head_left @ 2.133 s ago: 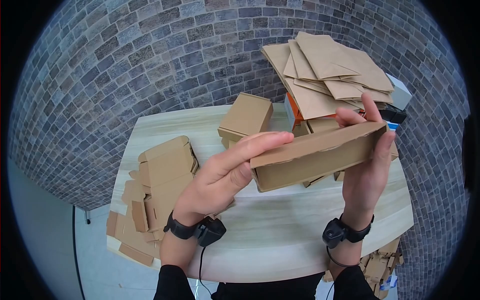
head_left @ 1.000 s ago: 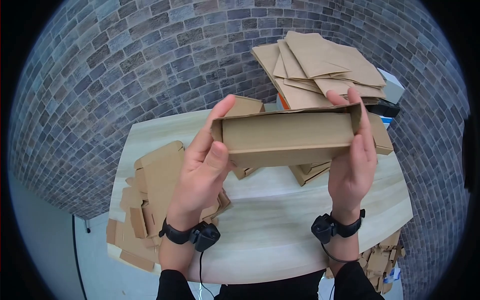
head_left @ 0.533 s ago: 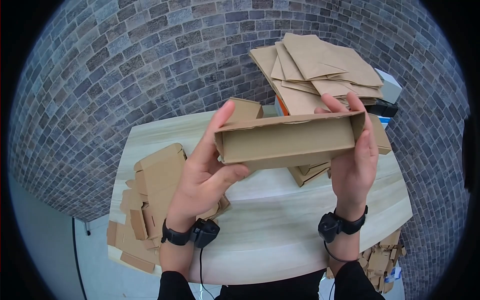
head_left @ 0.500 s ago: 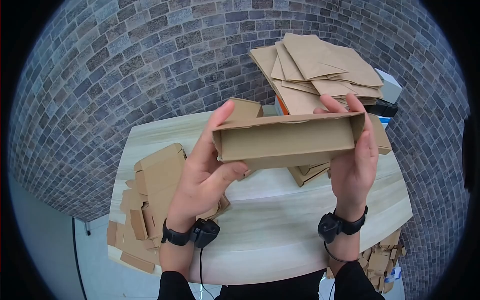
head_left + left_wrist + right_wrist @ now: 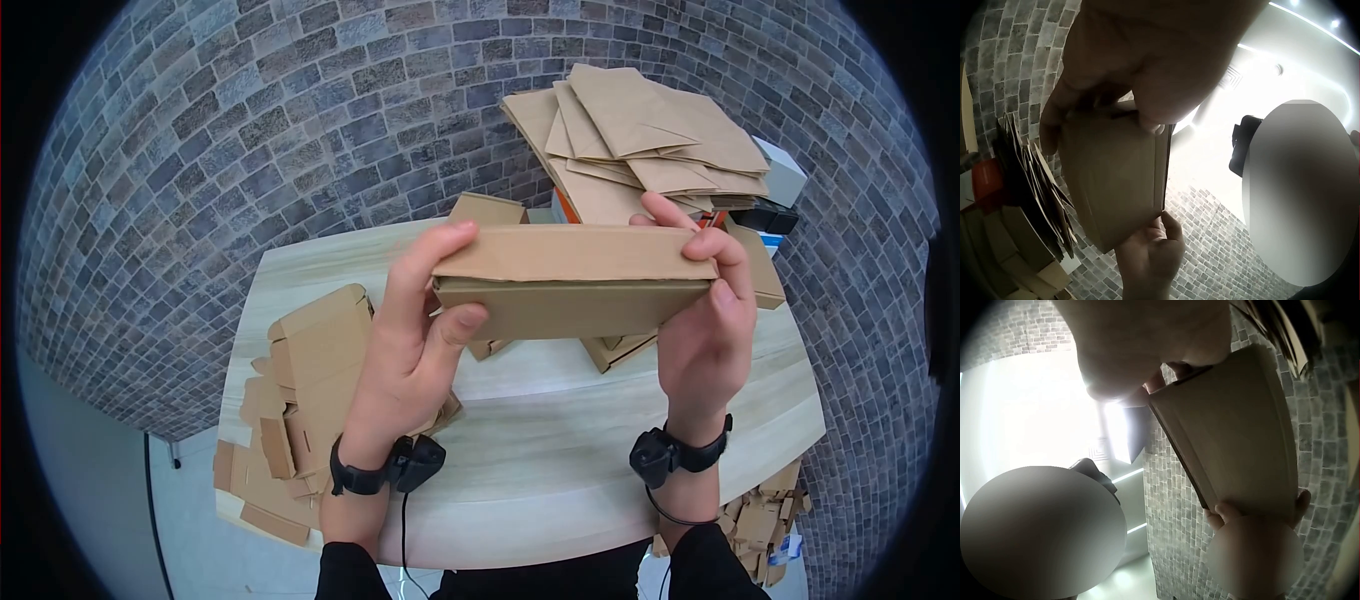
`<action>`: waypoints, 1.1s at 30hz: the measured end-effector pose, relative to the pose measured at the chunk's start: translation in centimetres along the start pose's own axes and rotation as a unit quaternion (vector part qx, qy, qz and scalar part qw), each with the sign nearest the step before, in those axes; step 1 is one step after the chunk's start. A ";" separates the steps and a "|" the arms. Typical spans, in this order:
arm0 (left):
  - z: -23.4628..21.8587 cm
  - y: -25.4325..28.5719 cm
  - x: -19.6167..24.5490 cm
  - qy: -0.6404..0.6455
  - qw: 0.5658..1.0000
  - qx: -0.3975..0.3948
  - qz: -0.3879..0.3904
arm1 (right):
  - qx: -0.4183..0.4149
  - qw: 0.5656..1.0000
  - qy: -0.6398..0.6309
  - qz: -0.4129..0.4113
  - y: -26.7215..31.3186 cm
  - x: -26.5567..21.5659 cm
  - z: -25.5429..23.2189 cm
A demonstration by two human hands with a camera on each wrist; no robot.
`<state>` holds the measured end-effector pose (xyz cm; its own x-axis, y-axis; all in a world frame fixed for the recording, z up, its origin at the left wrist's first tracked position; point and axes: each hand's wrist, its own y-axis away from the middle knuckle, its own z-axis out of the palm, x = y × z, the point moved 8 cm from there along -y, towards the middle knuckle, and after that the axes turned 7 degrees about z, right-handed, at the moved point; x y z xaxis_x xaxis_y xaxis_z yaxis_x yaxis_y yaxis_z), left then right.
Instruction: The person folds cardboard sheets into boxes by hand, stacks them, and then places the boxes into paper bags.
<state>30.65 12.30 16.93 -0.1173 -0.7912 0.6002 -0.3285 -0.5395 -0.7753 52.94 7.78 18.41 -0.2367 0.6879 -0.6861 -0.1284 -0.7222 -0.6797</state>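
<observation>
A brown cardboard box (image 5: 580, 310) is held up over the table between both hands, its front flap folded down over the near side. My left hand (image 5: 395, 350) grips its left end, thumb below and fingers along the top. On the right end, my right hand (image 5: 710, 345) has its thumb at the near corner and curled fingers over the flap edge. The left wrist view shows the broad underside of the same box (image 5: 1116, 169), with the other hand at its far end. In the right wrist view the box (image 5: 1229, 431) also spans both hands.
Flattened cardboard pieces (image 5: 320, 350) lie at the table's left. A folded box (image 5: 490, 208) stands at the back, and more boxes (image 5: 615, 350) lie behind the held one. Brown paper bags (image 5: 640, 140) are piled at the back right. Cardboard scraps (image 5: 755, 520) lie below the right edge.
The box was tilted with its open side facing me; now its flap is folded down and covers that opening. My right fingers have curled over the flap. Both hands stay at the box's ends.
</observation>
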 end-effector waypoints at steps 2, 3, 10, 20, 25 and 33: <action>-0.3 0.0 0.2 -0.036 0.999 -0.011 0.015 | 0.006 1.000 -0.029 0.008 0.0 0.2 -0.1; -0.2 -0.1 0.3 -0.040 0.998 -0.032 0.029 | 0.019 1.000 -0.006 0.015 0.0 0.4 -0.2; -0.2 -0.1 0.2 0.027 0.998 -0.049 0.001 | 0.017 0.998 0.045 0.046 0.2 0.6 -0.5; -0.8 0.3 -0.3 0.082 0.994 -0.075 -0.021 | 0.027 0.991 -0.081 0.104 0.0 2.2 -0.6; -2.1 0.5 0.7 0.059 0.997 -0.042 -0.025 | -0.001 0.981 -0.161 0.105 -0.3 1.7 0.3; -6.4 2.5 -1.2 -0.179 0.981 0.075 -0.021 | 0.175 0.978 -0.037 0.106 -0.2 -1.1 -6.2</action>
<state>23.98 13.68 15.51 0.2383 -0.8036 0.5454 -0.1822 -0.5886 -0.7876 59.16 7.62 17.67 -0.3610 0.5216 -0.7731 -0.3871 -0.8380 -0.3846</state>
